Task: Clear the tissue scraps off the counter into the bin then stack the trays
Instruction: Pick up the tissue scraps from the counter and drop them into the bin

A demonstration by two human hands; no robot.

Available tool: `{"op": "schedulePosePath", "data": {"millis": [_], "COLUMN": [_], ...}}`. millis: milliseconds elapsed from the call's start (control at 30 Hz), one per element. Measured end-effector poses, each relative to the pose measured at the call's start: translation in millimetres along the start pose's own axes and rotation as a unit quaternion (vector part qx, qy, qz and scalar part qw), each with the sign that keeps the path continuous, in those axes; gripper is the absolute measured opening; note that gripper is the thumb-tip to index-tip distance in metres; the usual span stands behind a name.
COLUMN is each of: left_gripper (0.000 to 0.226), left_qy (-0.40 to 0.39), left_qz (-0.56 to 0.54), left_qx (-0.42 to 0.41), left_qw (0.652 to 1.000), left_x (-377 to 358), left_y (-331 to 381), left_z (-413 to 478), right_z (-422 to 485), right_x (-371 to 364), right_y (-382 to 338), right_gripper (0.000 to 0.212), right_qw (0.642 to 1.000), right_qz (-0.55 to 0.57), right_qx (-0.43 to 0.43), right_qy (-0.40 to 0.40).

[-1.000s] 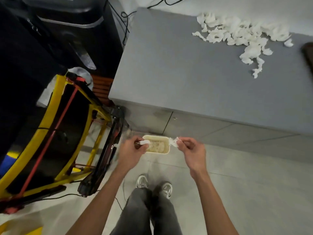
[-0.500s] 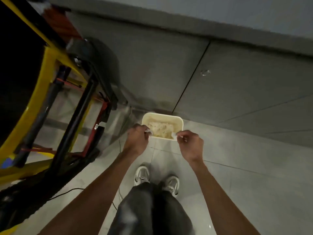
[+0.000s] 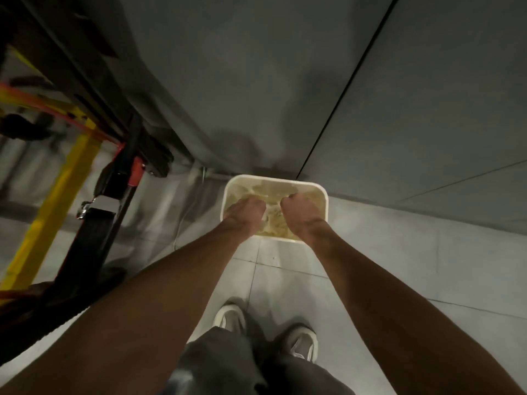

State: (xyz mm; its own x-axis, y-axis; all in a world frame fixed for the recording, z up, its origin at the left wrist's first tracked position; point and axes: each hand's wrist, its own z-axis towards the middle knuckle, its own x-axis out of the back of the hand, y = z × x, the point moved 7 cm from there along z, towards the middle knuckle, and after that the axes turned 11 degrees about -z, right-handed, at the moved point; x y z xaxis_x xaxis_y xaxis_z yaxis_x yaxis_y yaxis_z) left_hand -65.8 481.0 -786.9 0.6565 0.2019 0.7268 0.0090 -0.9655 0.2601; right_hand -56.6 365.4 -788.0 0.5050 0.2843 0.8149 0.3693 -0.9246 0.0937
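Now the left hand [image 3: 245, 213] and the right hand [image 3: 299, 212] have sunk from above the rim into the cream rectangular plastic bin [image 3: 271, 178], fingers curled downward. I cannot tell if they grip anything. Crumpled tissue scraps [image 3: 268, 191] lie just beneath them, so this handful is being delivered. The bin stands on the tiled floor [image 3: 370, 266], against the grey cabinet [image 3: 399, 124].

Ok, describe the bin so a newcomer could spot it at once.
Find the grey cabinet front and follow it down to the tiled floor. The bin stands at its foot, ahead of the shoes. It alone is a cream, round-cornered open tub.
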Motion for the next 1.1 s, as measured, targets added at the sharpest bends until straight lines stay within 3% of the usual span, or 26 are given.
{"op": "schedulePosePath", "data": {"millis": [133, 267, 533, 800, 1100], "left_gripper": [0.035, 0.038, 0.044, 0.037, 0.027], "left_qy": [-0.007, 0.010, 0.090, 0.168, 0.282], "left_qz": [0.012, 0.009, -0.057, -0.138, -0.219], "left_qx": [0.014, -0.006, -0.013, -0.035, -0.141], "left_qw": [1.000, 1.000, 0.994, 0.976, 0.923], "left_x": [-11, 30, 186, 357, 471], "left_y": [-3, 8, 53, 98, 148], "left_z": [4, -35, -201, -379, -493], "right_z": [-4, -49, -217, -395, -522], "right_x": [-4, 39, 202, 384, 501], "right_y": [0, 6, 27, 42, 87], "right_gripper": [0.034, 0.039, 0.037, 0.029, 0.029], "right_qw": [0.999, 0.995, 0.971, 0.938, 0.893], "right_qz": [0.033, 0.079, 0.177, 0.248, 0.284], "right_qx": [-0.022, -0.055, -0.128, -0.162, -0.218], "right_qy": [-0.029, 0.000, 0.101, 0.179, 0.273]}}
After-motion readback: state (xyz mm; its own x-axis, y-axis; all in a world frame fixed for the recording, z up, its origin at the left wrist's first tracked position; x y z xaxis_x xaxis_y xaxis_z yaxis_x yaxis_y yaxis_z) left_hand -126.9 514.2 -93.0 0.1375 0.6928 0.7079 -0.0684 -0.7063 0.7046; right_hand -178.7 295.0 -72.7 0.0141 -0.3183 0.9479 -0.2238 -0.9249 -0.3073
